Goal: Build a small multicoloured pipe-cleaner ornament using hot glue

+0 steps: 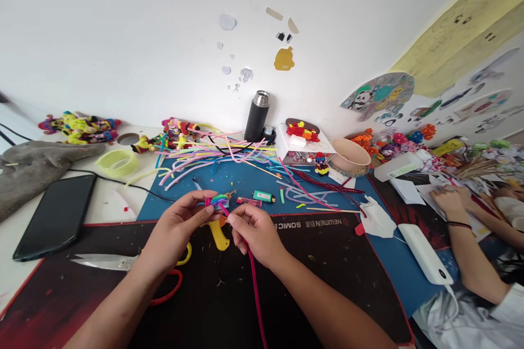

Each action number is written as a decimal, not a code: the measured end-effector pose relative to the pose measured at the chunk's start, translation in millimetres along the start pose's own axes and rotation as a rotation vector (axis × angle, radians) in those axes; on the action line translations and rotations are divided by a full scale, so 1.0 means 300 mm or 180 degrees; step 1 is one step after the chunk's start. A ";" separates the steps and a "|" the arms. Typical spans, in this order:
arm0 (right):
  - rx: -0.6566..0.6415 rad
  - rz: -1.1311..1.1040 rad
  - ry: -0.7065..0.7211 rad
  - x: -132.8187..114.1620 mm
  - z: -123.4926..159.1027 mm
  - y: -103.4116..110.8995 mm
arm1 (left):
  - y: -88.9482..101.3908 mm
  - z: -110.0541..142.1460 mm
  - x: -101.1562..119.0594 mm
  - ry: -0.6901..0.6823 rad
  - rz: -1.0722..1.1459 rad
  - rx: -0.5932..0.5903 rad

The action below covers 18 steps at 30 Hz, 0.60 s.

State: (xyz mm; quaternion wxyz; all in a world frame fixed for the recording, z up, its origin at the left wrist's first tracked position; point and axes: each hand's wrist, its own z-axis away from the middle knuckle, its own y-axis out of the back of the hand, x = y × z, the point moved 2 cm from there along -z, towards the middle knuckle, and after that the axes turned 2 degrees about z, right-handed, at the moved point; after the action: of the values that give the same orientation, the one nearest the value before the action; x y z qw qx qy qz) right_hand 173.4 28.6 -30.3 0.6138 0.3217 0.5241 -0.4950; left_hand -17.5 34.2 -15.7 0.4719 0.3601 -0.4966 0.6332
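My left hand [186, 215] pinches a small blue, green and purple pipe-cleaner piece [220, 201] between thumb and fingers. In my right hand [256, 233], thumb and forefinger close on a magenta pipe cleaner [255, 283]. Its upper end reaches the colourful piece, and its long tail hangs down over the dark mat. Beneath the hands lies a glue gun with a yellow handle [220, 235], partly covered by them. Scissors [118, 263] with red and yellow handles rest under my left forearm, which hides part of them.
Loose pastel pipe cleaners [192, 158] lie at the back near a black thermos [257, 117]. A phone [55, 215] is at left, a green lighter [263, 196] ahead, a white power bank [426, 253] at right. Another person's forearm [462, 245] rests on the table beyond it.
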 end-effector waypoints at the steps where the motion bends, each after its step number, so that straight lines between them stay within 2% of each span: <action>1: -0.0007 -0.0008 -0.0004 -0.003 0.001 -0.001 | 0.002 -0.001 0.000 -0.0038 -0.0076 0.0015; 5: 0.0008 -0.0007 0.0047 -0.023 0.004 0.000 | -0.004 0.003 0.014 -0.0001 -0.0299 -0.0016; 8: 0.0011 -0.0042 0.0132 -0.031 0.003 0.000 | -0.027 0.012 0.034 0.0034 -0.0418 -0.0229; 13: -0.0016 -0.0079 0.0148 -0.016 0.000 -0.009 | -0.046 0.017 0.044 -0.0212 -0.0556 -0.0530; 18: -0.0062 -0.0030 0.0089 -0.015 -0.002 -0.013 | -0.032 0.009 0.022 -0.0457 -0.0703 -0.0479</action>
State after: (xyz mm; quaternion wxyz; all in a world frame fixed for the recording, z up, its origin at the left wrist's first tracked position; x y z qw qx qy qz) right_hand 169.6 29.1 -25.6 0.6072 0.3202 0.5390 -0.4882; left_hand -10.5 33.7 -6.3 0.5277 0.4206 -0.5324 0.5111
